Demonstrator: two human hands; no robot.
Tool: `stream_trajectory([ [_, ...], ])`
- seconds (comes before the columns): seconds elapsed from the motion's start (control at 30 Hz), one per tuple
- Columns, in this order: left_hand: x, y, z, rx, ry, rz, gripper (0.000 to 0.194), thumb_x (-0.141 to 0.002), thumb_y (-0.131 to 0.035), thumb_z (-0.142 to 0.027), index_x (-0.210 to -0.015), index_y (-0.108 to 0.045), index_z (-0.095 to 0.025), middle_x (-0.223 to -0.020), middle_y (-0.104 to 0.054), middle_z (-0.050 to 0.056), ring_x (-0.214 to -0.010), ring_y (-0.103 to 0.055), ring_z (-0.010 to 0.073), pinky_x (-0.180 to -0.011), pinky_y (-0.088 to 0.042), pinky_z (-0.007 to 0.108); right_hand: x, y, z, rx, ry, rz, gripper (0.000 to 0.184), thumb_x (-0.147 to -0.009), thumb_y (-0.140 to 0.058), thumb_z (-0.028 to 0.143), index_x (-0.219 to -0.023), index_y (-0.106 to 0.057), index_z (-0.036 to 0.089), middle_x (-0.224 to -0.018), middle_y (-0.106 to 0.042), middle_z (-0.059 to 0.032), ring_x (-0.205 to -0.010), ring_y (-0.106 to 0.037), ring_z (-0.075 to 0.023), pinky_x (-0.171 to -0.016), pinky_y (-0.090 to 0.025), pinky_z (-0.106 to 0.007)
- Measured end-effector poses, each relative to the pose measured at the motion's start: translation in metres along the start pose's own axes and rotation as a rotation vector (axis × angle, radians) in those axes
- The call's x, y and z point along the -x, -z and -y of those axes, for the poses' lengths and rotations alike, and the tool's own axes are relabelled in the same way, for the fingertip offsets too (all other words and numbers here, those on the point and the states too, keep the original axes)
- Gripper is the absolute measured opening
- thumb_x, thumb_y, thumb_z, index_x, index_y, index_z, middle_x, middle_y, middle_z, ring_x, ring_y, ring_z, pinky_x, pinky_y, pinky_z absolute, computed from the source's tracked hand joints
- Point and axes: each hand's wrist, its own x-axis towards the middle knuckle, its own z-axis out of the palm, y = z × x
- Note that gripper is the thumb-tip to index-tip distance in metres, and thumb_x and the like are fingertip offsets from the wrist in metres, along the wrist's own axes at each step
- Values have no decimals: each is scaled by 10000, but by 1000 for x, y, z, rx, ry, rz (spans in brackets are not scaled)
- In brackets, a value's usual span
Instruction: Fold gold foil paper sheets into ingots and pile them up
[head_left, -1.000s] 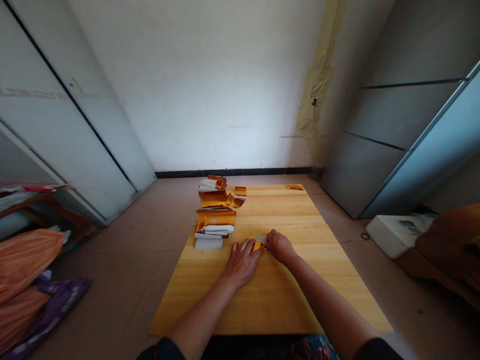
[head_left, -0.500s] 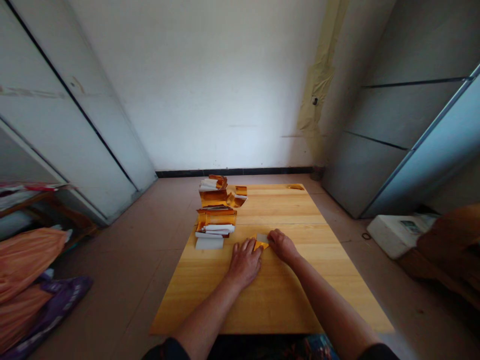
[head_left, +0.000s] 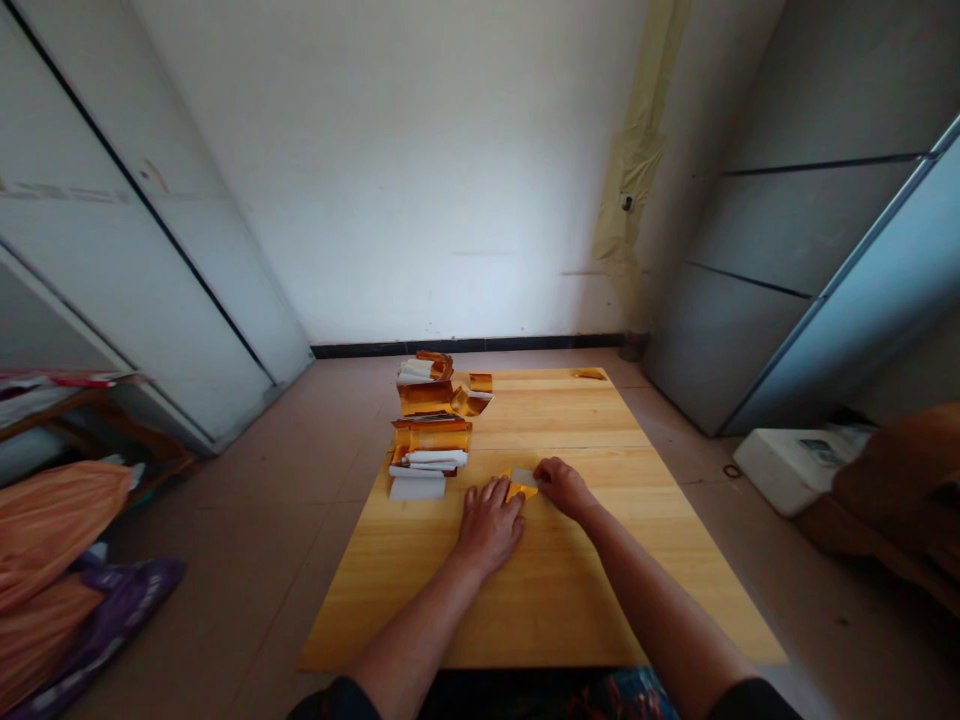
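Note:
My left hand [head_left: 491,522] lies flat on the wooden table, its fingertips pressing the left part of a small shiny gold-orange sheet [head_left: 520,491]. Against that sheet is a pale grey piece of paper [head_left: 524,478]. At the right edge of the paper, my right hand [head_left: 564,488] is closed in a pinch; its fingertips partly hide the edge they grip. To the left of my hands sits a stack of curled amber sheets [head_left: 433,437] with white folded papers [head_left: 435,459] in front, and a flat white sheet [head_left: 417,488] lies nearest me.
Farther back on the table [head_left: 555,570] are more curled amber sheets [head_left: 424,399] and a small amber scrap [head_left: 589,374] at the far right corner. A grey fridge [head_left: 750,260] and a white box [head_left: 784,465] stand right; orange and purple bags [head_left: 67,550] lie left.
Both hands hold nearly the same place on the gold-orange sheet and grey paper. The view has shifted very slightly; nothing else visibly differs.

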Motion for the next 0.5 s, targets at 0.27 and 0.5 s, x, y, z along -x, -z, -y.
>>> stream_trajectory([
  [0.27, -11, -1, -4, 93, 120, -69, 176, -867, -512, -314, -965, -658, -306, -1185, -583, 23, -1094, -488, 223, -904, -339, 421, -1, -2, 4, 29, -49, -11, 194, -710, -651, 246, -890, -612, 186, -910, -583, -24, -773, -527, -125, -648, -347, -202],
  [0.5, -19, -4, -16, 104, 286, -108, 120, -833, -560, -309, -851, -674, -275, -1018, -623, 21, -987, -509, 214, -868, -334, 417, -2, 1, 5, 22, -44, 12, 171, -709, -636, 195, -879, -624, 185, -901, -593, -28, -804, -532, -129, -665, -354, -200],
])
